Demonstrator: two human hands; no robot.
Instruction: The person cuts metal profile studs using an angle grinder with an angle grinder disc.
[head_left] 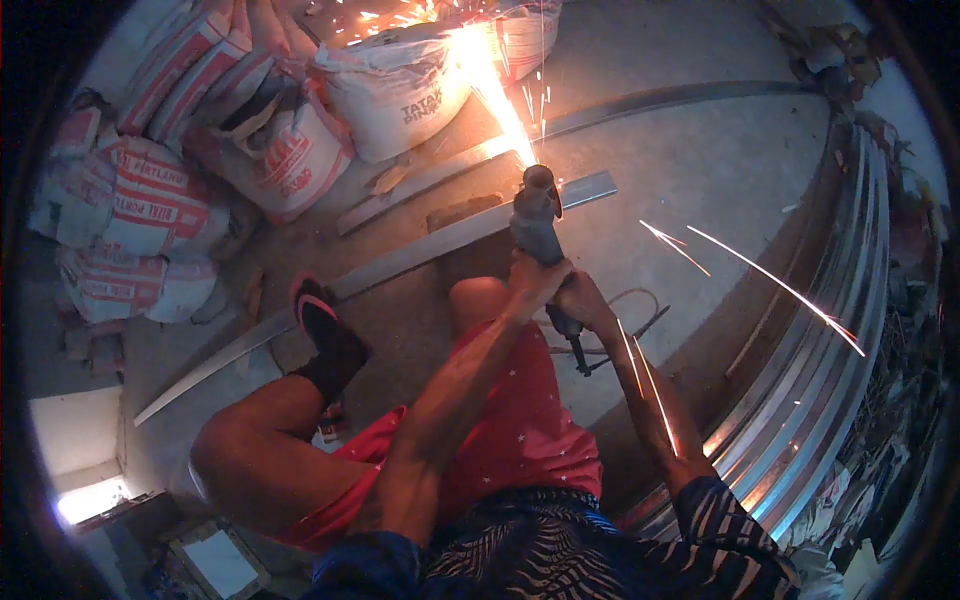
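Observation:
Both my hands are closed around an angle grinder (537, 225). My left hand (537, 280) wraps the body just behind the head, and my right hand (583, 300) grips farther back, close beside it. The grinder's head sits over a long metal bar (420, 255) near its far right end. A bright jet of sparks (497, 105) shoots from the head away from me. The exact contact between disc and metal is hidden by the head. Near my left foot (325, 320), in a dark slipper, the bar runs on toward the lower left.
Cement sacks (155, 190) are piled at the left, and a filled white sack (395, 95) stands in the spark stream. Another metal length (420, 190) lies beyond the bar. Long metal profiles (815, 370) are stacked at the right. A cord (640, 293) loops beside my right arm.

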